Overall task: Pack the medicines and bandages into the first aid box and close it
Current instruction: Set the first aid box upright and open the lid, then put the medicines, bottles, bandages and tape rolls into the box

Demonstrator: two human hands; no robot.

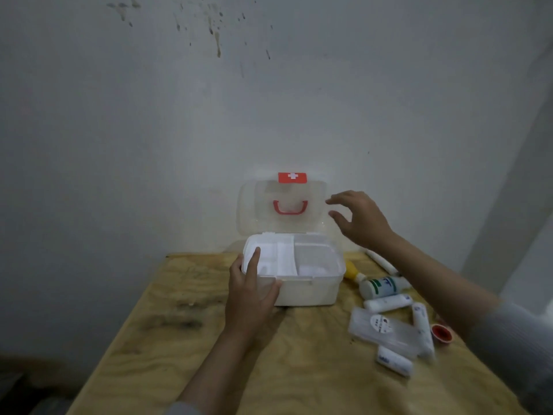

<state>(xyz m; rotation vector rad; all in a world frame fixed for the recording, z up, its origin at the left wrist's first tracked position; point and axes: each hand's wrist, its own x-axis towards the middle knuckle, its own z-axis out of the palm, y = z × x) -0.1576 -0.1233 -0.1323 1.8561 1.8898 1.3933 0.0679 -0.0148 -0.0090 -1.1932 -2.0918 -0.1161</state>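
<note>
The white first aid box (311, 290) stands on the wooden table with its clear lid (254, 211) upright; the lid carries a red handle and a red cross latch. A white divided tray sits in the box's top. My left hand (251, 292) grips the box's front left corner, one finger on the tray. My right hand (360, 218) hovers with fingers apart beside the lid's right edge, holding nothing. To the right of the box lie a white bottle with a green label (381, 286), several white bandage rolls (387, 303), a clear plastic case (386, 330) and a red-cored tape roll (442, 332).
A yellow-tipped item (350, 272) and a long white tube (381, 260) lie just right of the box. A stained white wall rises directly behind the table (179, 339). The table's left edge drops to a dark floor.
</note>
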